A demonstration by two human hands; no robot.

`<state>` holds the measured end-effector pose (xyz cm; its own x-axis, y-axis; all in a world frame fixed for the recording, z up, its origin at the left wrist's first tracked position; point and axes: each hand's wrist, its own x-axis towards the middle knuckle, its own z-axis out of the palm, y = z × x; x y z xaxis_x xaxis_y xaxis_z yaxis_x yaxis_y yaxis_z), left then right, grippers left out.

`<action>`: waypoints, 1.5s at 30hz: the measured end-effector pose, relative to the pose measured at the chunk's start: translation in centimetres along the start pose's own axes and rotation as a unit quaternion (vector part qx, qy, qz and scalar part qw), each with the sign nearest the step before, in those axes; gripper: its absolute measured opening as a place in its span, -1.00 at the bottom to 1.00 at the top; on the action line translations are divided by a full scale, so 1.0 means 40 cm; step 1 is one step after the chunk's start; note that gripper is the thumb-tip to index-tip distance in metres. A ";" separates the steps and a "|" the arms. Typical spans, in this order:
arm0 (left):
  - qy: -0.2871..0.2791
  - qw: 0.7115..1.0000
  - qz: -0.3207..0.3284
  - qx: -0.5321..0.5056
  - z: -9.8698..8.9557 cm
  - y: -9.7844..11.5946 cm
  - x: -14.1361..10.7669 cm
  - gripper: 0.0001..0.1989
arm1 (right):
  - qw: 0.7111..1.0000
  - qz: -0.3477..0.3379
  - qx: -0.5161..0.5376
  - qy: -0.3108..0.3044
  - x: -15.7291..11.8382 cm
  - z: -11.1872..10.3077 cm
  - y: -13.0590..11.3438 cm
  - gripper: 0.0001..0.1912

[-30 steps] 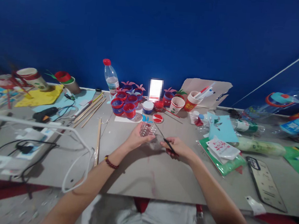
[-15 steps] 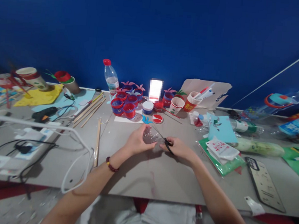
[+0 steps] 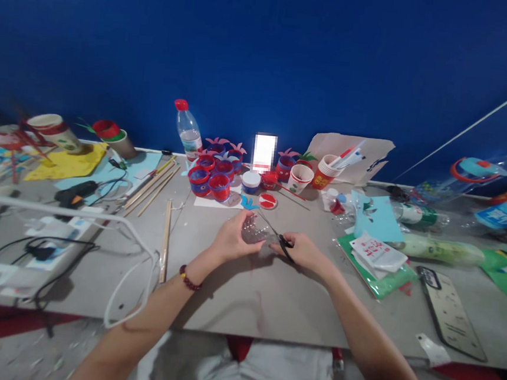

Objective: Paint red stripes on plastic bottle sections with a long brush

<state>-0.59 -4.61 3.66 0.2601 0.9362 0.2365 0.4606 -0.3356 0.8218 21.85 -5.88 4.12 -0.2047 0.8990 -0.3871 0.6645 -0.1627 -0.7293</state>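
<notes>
My left hand (image 3: 237, 236) is closed around a piece of clear plastic (image 3: 256, 230), which looks like a cut part of a bottle. In my right hand (image 3: 300, 250) is a pair of black-handled scissors (image 3: 285, 243), the fingers wrapped round the handles. The scissor blades point up and left, at the right side of the plastic; whether they touch its edge I cannot tell. Just beyond my hands lie a red and white lid (image 3: 267, 200) and a blue paper cutout (image 3: 249, 202).
Behind stand several painted red and purple cups (image 3: 219, 187), a plastic bottle (image 3: 188, 131) and paper cups (image 3: 299, 179). Wooden sticks (image 3: 165, 241), a power strip (image 3: 48, 255) with cables and a glue gun (image 3: 74, 194) lie left. A phone (image 3: 451, 314) and plastic packets (image 3: 375, 263) lie right.
Both hands stay in nearly the same place. The scissor blades and the plastic have shifted only very slightly.
</notes>
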 end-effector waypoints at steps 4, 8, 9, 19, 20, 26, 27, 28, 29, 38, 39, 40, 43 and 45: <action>0.000 1.000 0.005 -0.009 0.004 -0.002 -0.002 -0.43 | 1.000 -0.002 -0.001 0.004 0.003 -0.001 -0.004 -0.55; 0.002 1.000 0.001 -0.020 0.005 -0.005 -0.003 -0.41 | 1.000 -0.012 -0.003 0.012 0.005 -0.004 -0.004 -0.55; 0.003 1.000 0.000 -0.022 0.005 -0.005 -0.002 -0.41 | 1.000 -0.014 -0.004 0.013 0.005 -0.005 -0.004 -0.55; -0.024 0.997 -0.022 -0.077 -0.002 -0.017 0.008 -0.42 | 0.999 -0.032 -0.012 0.023 0.009 -0.004 -0.001 -0.54; -0.026 0.996 -0.024 -0.081 -0.003 -0.017 0.008 -0.42 | 0.999 -0.032 -0.011 0.023 0.011 -0.004 0.000 -0.53; -0.031 0.992 -0.025 -0.117 -0.003 -0.019 0.010 -0.40 | 0.999 -0.015 0.033 0.021 0.016 -0.003 0.007 -0.50; -0.025 0.992 -0.028 -0.123 -0.003 -0.019 0.010 -0.40 | 0.998 -0.009 0.054 0.015 0.015 -0.002 0.005 -0.52; -0.017 0.991 -0.031 -0.128 -0.003 -0.019 0.010 -0.40 | 0.997 0.000 0.077 0.006 0.014 -0.001 0.003 -0.53; -0.010 0.991 -0.035 -0.131 -0.004 -0.017 0.011 -0.40 | 0.995 0.012 0.099 -0.004 0.012 0.000 0.001 -0.55; 0.003 0.994 -0.009 -0.109 -0.017 0.008 0.015 -0.52 | 0.985 0.049 0.154 -0.053 0.005 0.004 0.004 -0.57; 0.001 0.994 -0.003 -0.107 -0.017 0.009 0.014 -0.52 | 0.986 0.047 0.153 -0.055 0.005 0.005 0.007 -0.56; -0.001 0.994 0.002 -0.105 -0.017 0.009 0.013 -0.53 | 0.986 0.043 0.151 -0.056 0.006 0.006 0.010 -0.56; -0.015 0.996 0.018 -0.088 -0.015 0.007 0.010 -0.54 | 0.988 0.028 0.140 -0.058 0.007 0.010 0.016 -0.56; -0.023 0.996 0.025 -0.077 -0.015 0.007 0.008 -0.54 | 0.990 0.014 0.130 -0.057 0.007 0.012 0.019 -0.56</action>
<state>-0.88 -4.33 4.27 0.3198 0.9120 0.2570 0.3117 -0.3574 0.8804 21.96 -5.96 3.19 -0.2783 0.8439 -0.4586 0.4663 -0.2987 -0.8327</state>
